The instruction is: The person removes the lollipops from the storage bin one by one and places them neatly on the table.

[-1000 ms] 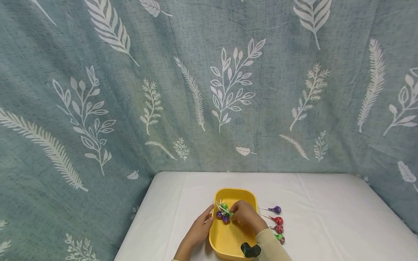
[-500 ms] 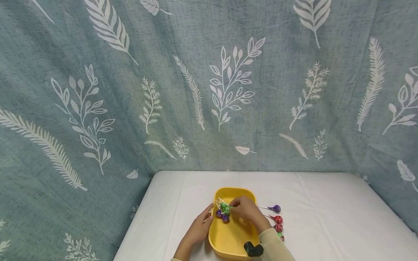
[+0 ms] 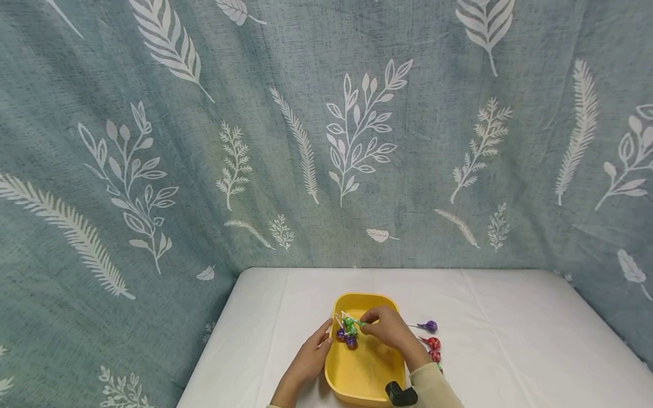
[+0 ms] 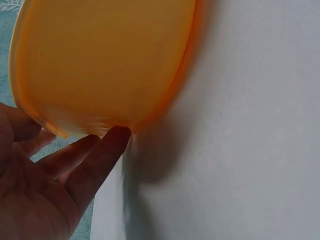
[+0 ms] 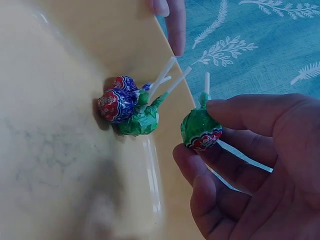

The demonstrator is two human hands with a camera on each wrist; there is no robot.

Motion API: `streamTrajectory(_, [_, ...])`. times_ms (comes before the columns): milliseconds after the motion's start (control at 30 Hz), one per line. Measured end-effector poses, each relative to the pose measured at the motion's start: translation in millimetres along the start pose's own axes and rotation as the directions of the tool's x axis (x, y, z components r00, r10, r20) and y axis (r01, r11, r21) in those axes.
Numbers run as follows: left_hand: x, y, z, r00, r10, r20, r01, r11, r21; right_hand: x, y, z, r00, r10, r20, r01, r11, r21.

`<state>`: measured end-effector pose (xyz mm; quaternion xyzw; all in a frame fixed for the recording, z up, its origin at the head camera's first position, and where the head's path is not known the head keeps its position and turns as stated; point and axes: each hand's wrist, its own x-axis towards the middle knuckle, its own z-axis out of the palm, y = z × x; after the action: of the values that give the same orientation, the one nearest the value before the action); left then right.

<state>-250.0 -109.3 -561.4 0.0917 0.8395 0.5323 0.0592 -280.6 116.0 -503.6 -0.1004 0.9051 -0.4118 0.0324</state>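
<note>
A yellow plastic container (image 3: 366, 374) stands on the white table, several lollipops (image 3: 350, 341) bunched in its left part. My left hand (image 3: 311, 356) holds its left rim, thumb at the edge and fingers against the outer wall (image 4: 105, 65). Over the container, my right hand (image 3: 385, 327) pinches a green-wrapped lollipop (image 5: 199, 127) near the base of its stick, thumb on one side, fingers on the other. Beside it in the right wrist view lie another green lollipop (image 5: 142, 122) and purple-and-red ones (image 5: 115, 106), white sticks pointing up toward the rim.
To the container's right on the table (image 3: 510, 328) lie a purple lollipop (image 3: 431, 326), a red lollipop (image 3: 433, 343) and another red one below it. A green one is mostly hidden by my right sleeve (image 3: 433, 386). A leaf-patterned blue-green curtain (image 3: 326, 141) hangs behind.
My right hand has risen slightly away from the bunch with the green lollipop in its fingers. My left hand stays on the rim.
</note>
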Motion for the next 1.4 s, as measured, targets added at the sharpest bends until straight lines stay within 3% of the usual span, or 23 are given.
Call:
streamTrajectory(633, [-0.6, -0.3, -0.3, 1.000, -0.005, 0.003, 0.005, 1.000, 0.005, -18.6, 5.8, -12.6, 0.997, 0.062, -0.053, -0.057, 0.994, 0.092])
streamTrajectory(1400, [0.1, 0.0, 0.9, 1.000, -0.023, 0.004, 0.023, 1.000, 0.001, -42.4, 23.0, -23.6, 0.989, 0.050, -0.142, -0.029, 0.989, 0.147])
